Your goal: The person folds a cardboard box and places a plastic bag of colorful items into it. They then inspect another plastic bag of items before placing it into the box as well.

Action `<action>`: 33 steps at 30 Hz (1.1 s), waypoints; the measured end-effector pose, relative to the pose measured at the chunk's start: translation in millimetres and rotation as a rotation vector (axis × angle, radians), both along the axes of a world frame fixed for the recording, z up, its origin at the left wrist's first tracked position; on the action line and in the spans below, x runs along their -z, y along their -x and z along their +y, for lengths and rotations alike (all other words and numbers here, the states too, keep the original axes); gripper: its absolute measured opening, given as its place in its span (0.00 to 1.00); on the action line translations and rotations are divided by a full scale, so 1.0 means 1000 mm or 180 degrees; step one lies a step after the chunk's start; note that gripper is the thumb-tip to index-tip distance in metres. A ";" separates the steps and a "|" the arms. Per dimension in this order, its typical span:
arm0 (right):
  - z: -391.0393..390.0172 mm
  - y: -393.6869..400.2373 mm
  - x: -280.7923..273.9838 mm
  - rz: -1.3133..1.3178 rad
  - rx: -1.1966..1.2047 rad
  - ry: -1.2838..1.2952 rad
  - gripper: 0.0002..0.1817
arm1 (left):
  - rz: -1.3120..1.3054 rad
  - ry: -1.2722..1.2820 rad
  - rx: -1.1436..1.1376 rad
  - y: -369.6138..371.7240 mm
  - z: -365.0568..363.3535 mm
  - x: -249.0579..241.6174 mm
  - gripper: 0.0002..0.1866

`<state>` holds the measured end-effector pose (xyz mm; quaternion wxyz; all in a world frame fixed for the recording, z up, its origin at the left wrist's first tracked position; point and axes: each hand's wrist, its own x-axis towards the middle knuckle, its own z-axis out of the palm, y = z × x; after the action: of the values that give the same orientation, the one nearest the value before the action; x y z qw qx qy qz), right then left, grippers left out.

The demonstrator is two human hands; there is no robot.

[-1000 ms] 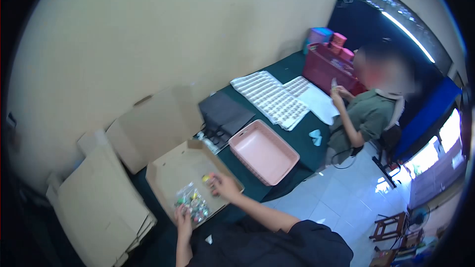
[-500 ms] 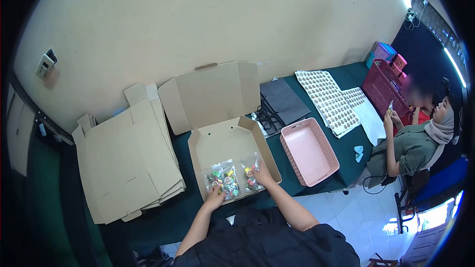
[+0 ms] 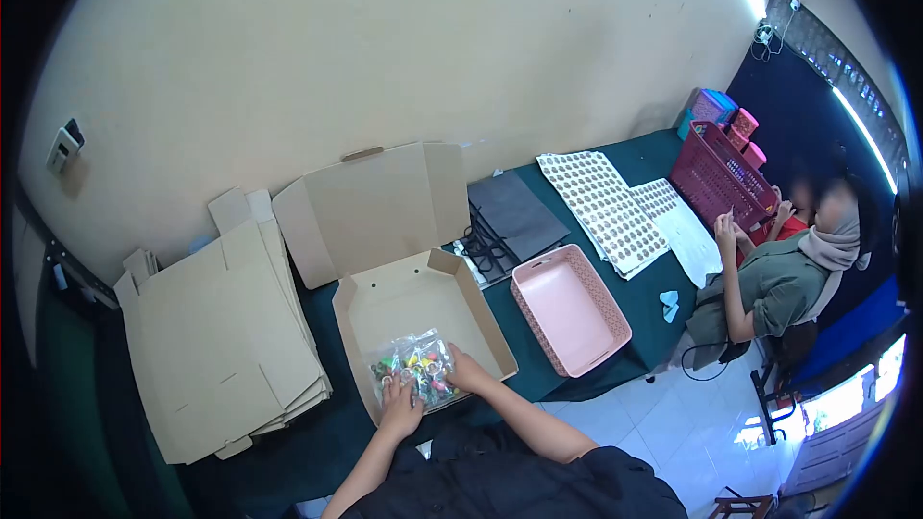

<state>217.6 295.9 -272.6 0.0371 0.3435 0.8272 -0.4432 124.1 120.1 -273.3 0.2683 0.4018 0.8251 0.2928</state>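
Observation:
An opened cardboard box [image 3: 481, 327] lies before me with its lid [image 3: 389, 207] raised against the wall. At its near left are clear plastic bags [image 3: 423, 354] of small colourful pieces; they lie together, so where one ends and another starts is hard to tell. My left hand [image 3: 399, 411] rests on the bags' near left part, fingers spread over the plastic. At the right edge of the bags, my right hand [image 3: 468, 373] has its fingers closed on the plastic, the fingertips partly hidden.
Flat cardboard boxes [image 3: 221, 327] are stacked on the left. To the right are black paper bags [image 3: 524, 216], a pink basket [image 3: 572, 312], sticker sheets [image 3: 606, 207] and a maroon basket [image 3: 707, 173]. A co-worker [image 3: 779, 274] holds something small at the table's right end.
My right hand has brought its bag leftward against the other bag, and the two now overlap. My left hand's fingers have spread over the plastic. The whole view has shifted slightly.

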 end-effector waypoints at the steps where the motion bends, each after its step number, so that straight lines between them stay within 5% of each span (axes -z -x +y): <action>1: -0.003 0.000 0.001 -0.0074 0.0061 -0.0095 0.43 | 0.0140 0.0272 0.0114 -0.003 0.000 -0.001 0.26; 4: -0.014 -0.001 0.004 -0.0011 0.0107 -0.0727 0.38 | 0.0339 0.0619 0.0230 -0.009 -0.001 -0.011 0.24; 7: -0.023 0.000 -0.011 0.0681 -0.0195 -0.1219 0.22 | 0.0313 0.0888 0.0087 -0.010 -0.001 -0.018 0.24; 10: -0.029 0.012 0.021 0.0198 -0.0431 -0.0379 0.23 | 0.0340 0.0899 -0.0009 -0.011 -0.003 -0.019 0.25; 18: -0.040 0.028 0.034 0.0283 -0.0046 -0.0071 0.29 | 0.0311 0.0874 -0.0230 -0.013 -0.009 -0.021 0.25; 23: -0.042 0.034 0.025 0.0383 -0.0022 0.0145 0.16 | 0.0302 0.0825 -0.0202 -0.013 -0.009 -0.020 0.26; 33: -0.031 0.031 0.048 0.0214 0.0043 -0.0065 0.07 | 0.0165 0.0858 -0.0316 -0.011 -0.009 -0.019 0.26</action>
<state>186.3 264.7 -320.3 0.0028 0.3344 0.8301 -0.4463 134.9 110.8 -254.3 0.2836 0.3282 0.8825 0.1818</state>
